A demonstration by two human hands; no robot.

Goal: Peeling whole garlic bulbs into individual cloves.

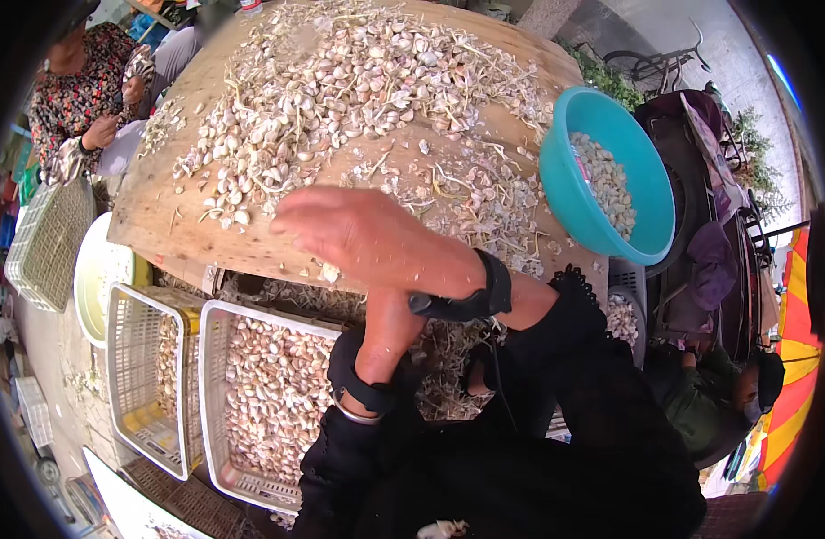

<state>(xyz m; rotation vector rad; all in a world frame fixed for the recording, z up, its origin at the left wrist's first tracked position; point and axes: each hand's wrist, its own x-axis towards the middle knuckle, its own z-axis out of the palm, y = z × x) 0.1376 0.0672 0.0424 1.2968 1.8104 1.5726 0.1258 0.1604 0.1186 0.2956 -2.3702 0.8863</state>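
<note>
My right hand is over the near edge of the wooden table, slightly blurred, its fingers pointing left. Its palm is turned away, so I cannot tell whether it holds anything. My left hand comes up beneath the right wrist, which hides its fingers. Both wrists wear black straps, and a bangle circles the left one. Beyond my hands, loose garlic cloves are heaped with dry stalks and skins. More papery skins are scattered to the right.
At the table's right edge, a tilted turquoise basin holds pale cloves. A plastic crate full of cloves stands below, left of my left arm, beside another crate and a yellow tub. People sit at left and right.
</note>
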